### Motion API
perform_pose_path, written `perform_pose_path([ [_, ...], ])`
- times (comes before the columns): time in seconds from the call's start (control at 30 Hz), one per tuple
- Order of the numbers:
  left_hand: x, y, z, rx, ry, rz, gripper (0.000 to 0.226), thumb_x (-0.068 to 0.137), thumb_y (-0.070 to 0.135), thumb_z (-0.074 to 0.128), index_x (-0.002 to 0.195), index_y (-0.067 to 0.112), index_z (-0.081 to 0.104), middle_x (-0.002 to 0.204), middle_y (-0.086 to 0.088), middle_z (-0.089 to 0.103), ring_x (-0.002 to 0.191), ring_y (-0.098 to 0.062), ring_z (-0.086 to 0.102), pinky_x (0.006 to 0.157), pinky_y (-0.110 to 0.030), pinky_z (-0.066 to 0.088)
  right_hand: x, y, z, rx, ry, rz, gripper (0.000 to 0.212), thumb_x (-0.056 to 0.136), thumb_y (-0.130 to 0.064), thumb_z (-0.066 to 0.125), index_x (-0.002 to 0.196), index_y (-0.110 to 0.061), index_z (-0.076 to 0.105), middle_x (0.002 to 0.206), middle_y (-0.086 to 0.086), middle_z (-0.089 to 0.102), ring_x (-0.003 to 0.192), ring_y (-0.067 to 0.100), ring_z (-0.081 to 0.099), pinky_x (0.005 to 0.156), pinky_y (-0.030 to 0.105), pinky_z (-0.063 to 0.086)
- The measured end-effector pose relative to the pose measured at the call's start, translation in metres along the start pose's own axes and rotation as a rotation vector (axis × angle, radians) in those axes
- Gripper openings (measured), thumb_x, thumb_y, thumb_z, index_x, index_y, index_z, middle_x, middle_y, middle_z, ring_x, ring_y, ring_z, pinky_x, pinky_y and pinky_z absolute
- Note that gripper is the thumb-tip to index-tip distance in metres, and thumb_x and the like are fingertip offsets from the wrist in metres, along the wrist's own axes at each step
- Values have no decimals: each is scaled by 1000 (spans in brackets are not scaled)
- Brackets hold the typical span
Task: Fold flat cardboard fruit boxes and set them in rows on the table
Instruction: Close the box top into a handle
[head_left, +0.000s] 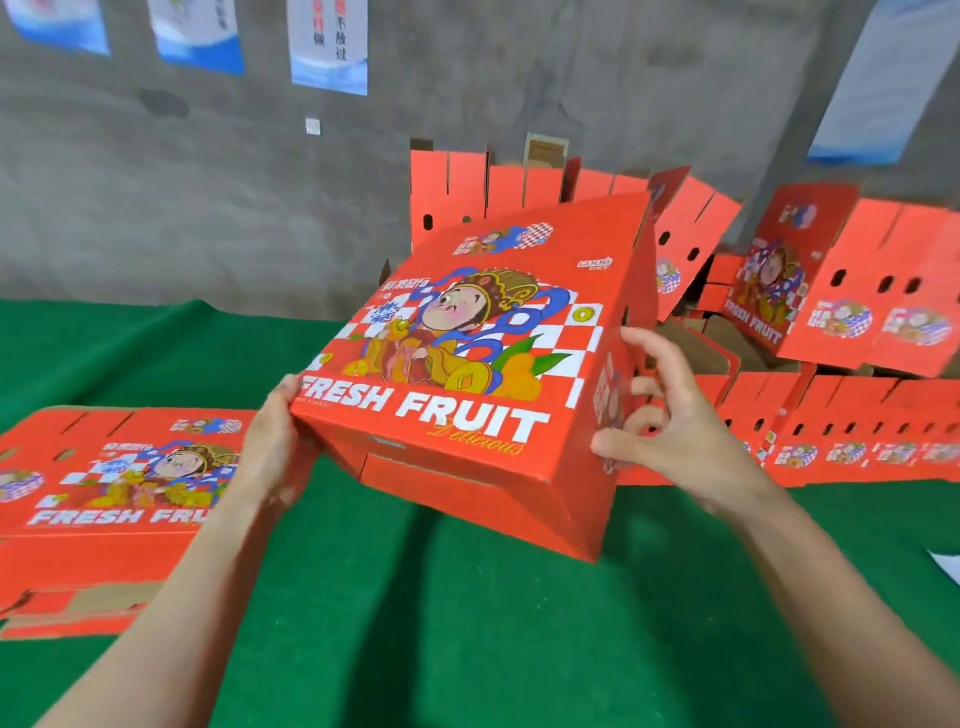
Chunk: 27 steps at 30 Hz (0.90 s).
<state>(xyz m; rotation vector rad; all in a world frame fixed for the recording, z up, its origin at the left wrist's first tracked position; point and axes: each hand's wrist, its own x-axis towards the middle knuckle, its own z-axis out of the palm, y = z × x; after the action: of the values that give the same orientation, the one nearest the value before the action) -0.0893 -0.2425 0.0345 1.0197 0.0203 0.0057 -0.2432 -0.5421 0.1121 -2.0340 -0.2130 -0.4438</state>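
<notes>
- Red cardboard filled the head view: the box (467, 374) was folded up and held tilted in the air above the green table (415, 623), with its printed top towards the camera.
- At the box's near left corner the left hand (275, 441) held it, thumb along the top edge. Its fingers went under the box and could not be seen.
- At the box's right side the right hand (670, 431) had its fingers spread and loosely bent, gripping nothing. Whether the fingertips touched the panel or stood just off it, I could not tell.
- By my judgement the folding was done or nearly so, and the step in hand was setting the box down.
- That move would call for levelling the box and lowering it onto bare table, squared to start or join a row. No row of finished boxes showed.
- One flat (104, 493) lay on the table at left, cut off by the frame edge, and a pile (831, 322) of flats lay at right rear.
- Hidden were the box's underside and far side, so whether the bottom flaps were locked could not be told. Blur softened the print on the pile.
</notes>
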Motion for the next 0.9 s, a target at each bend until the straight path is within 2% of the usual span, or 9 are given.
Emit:
perform_pose_path([
  [0.1, 0, -5, 25, 86, -20, 36, 31, 99, 38, 39, 110, 14, 54, 103, -9, 59, 96, -21, 54, 80, -38, 45, 3, -1, -9, -118, 25, -89, 87, 46, -54, 83, 115, -74, 33, 117, -26, 46, 64, 3, 57, 77, 35, 54],
  [0.17, -7, -10, 50, 137, -102, 12, 38, 97, 39, 46, 126, 16, 47, 113, -3, 62, 102, -18, 60, 83, -46, 51, 8, 0, -11, -166, 90, -114, 85, 47, -52, 85, 114, -70, 37, 120, -15, 48, 68, 10, 57, 73, 39, 54],
  [0.23, -22, -21, 81, 91, -250, -92, 33, 93, 34, 53, 121, 18, 52, 102, 0, 72, 85, -13, 69, 63, -37, 56, 12, 1, -10, -177, 137, -126, 79, 46, -49, 84, 109, -68, 40, 121, -4, 45, 71, 10, 55, 68, 41, 57],
  [0.3, -36, -34, 108, 20, -373, -194, 32, 87, 28, 59, 116, 15, 57, 96, -3, 74, 76, -13, 72, 55, -30, 55, 16, 6, -9, -181, 182, -129, 67, 49, -52, 80, 101, -67, 41, 118, -9, 40, 76, 8, 54, 72, 39, 58],
  [0.4, -41, -55, 135, 2, -429, -176, 29, 85, 26, 59, 113, 22, 56, 96, 1, 74, 75, -12, 71, 55, -29, 55, 24, 16, -15, -239, 300, -106, 50, 55, -67, 67, 97, -63, 40, 114, -17, 38, 80, 4, 54, 78, 29, 53],
  [0.5, -34, -69, 157, 60, -411, -145, 23, 90, 27, 57, 113, 25, 54, 93, 2, 74, 73, -14, 71, 55, -29, 55, 35, 31, -24, -320, 432, -86, 51, 60, -72, 60, 102, -47, 43, 120, -9, 42, 89, 2, 55, 81, 27, 48],
  [0.6, -21, -80, 183, 192, -395, -98, 23, 92, 31, 57, 114, 24, 55, 98, -2, 72, 71, -15, 70, 55, -31, 55, 46, 48, -34, -373, 479, -69, 50, 65, -65, 64, 103, -39, 43, 133, 5, 40, 108, 11, 49, 89, 33, 47],
  [0.7, -5, -91, 220, 307, -407, -79, 27, 94, 31, 54, 116, 14, 56, 98, -7, 71, 73, -18, 70, 53, -31, 55, 61, 59, -57, -370, 565, -46, 45, 65, -57, 72, 98, -44, 43, 137, 12, 34, 104, 27, 58, 94, 45, 46],
  [0.9, 28, -122, 311, 485, -533, 2, 32, 96, 22, 53, 127, 14, 49, 113, -16, 66, 82, -22, 69, 63, -35, 58, 96, 95, -121, -459, 673, 26, 48, 69, -50, 76, 102, -43, 43, 146, 15, 23, 115, 39, 53, 98, 44, 43],
])
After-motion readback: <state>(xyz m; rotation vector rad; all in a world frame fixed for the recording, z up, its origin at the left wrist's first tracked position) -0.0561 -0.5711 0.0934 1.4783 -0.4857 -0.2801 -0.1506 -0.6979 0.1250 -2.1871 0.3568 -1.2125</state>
